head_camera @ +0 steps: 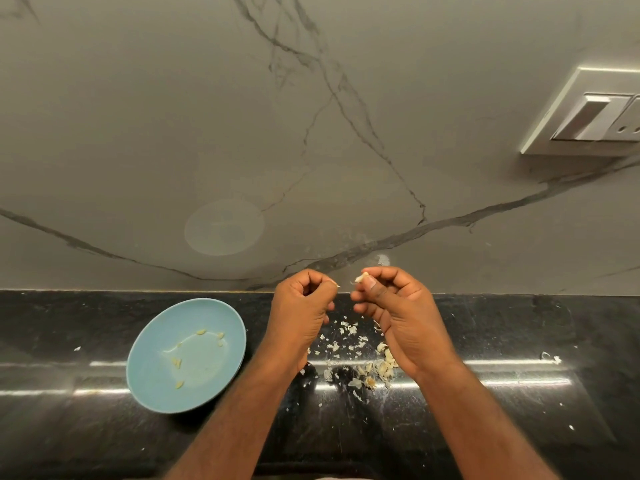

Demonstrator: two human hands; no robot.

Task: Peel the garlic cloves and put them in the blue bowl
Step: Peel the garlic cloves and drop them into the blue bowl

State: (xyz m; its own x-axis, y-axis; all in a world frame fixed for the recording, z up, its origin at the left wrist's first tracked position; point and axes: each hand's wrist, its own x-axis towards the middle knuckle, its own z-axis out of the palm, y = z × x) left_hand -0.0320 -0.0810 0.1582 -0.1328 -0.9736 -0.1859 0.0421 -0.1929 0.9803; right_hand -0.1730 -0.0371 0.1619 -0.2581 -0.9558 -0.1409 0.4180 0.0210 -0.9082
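The right hand (398,313) pinches one pale garlic clove (360,278); the left hand (304,306) nips one papery skin scrap (337,285). About six peeled cloves (179,385) lie in one round blue bowl (152,386)

Two bare forearms (242,410), lightly haired, lead to the left hand (304,306) and right hand (398,306); the right thumbnail (370,282) is cut short.

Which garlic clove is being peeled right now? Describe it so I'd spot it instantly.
Start at the black counter, then find the right hand raised above the scattered skins. The clove is the pale lump pinched in its grip, in the air, unlike the peeled ones lying in the blue bowl.
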